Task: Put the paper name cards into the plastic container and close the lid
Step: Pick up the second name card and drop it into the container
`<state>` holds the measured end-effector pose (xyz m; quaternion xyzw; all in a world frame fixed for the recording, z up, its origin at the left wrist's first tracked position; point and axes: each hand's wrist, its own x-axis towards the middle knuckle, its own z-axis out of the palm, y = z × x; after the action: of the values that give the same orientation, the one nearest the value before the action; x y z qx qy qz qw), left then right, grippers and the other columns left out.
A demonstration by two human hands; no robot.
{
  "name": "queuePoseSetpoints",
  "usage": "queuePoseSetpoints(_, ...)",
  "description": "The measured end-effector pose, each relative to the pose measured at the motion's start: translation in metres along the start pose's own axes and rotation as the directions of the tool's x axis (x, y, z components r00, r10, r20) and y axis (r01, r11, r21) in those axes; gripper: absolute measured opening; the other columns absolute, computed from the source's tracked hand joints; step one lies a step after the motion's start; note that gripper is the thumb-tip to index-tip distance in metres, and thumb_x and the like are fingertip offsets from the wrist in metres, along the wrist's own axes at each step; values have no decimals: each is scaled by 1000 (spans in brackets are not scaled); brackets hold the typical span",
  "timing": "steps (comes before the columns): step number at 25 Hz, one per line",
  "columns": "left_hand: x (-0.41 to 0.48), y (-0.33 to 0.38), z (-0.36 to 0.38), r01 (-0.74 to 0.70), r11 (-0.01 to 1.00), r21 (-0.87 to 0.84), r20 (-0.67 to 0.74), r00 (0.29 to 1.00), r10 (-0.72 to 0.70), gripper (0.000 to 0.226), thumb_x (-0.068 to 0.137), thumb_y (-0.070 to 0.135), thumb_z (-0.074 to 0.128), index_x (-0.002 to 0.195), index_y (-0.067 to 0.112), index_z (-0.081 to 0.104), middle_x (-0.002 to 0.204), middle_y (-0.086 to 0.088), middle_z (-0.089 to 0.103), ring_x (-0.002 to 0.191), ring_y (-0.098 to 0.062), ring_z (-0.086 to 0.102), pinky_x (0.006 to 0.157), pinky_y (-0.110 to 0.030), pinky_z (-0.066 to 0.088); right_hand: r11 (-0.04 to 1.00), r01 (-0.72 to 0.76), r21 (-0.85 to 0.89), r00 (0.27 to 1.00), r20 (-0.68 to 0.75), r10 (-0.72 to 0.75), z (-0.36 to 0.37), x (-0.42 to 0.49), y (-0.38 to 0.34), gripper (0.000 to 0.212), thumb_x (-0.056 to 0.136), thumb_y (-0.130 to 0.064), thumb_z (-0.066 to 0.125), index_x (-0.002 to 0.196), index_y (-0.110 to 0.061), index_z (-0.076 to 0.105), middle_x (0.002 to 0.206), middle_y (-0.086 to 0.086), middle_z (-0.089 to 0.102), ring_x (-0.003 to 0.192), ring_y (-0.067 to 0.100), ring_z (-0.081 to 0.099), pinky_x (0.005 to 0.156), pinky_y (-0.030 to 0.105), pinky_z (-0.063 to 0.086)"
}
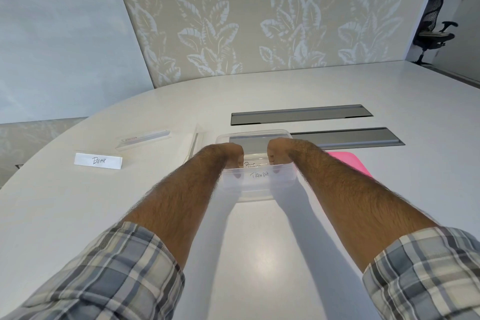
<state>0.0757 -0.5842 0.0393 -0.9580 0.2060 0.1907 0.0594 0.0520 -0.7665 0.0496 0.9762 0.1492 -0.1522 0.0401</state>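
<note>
Clear plastic container (259, 191) holds hand-lettered name cards (259, 175).

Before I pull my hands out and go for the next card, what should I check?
1. Panda card inside the container: ok.
2. Second card behind it, lettering partly hidden, inside: ok.
3. Bear card packed: not ok, it stands on the table, to the left.
4. Pink lid fitted: not ok, it lies right of the container.
5. Grip of left hand and right hand released: cannot tell, fingers reach down inside the container.
</note>
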Motion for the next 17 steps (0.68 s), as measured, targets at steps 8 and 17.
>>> queuePoseSetpoints(8,0,0,2,13,1000,-22,-8,1000,-13,33,76,25,81,106,11,76,109,-7,73,101,-28,67,91,-33,54,998,-34,60,999,16,33,2,0,-1,31,69,-17,86,94,-5,72,86,3,63,83,22,59,80,33,54)
queuePoseSetpoints(17,-24,-7,-21,-86,987,-133,-441,897,19,30,90,51,60,100,27,74,100,9,73,93,-16,67,77,-30,51,987,-74,142,968,-228,105,-19,-16,2,27,83,-36,70,95,-12,68,97,2,69,90,23,64,81,37,55)
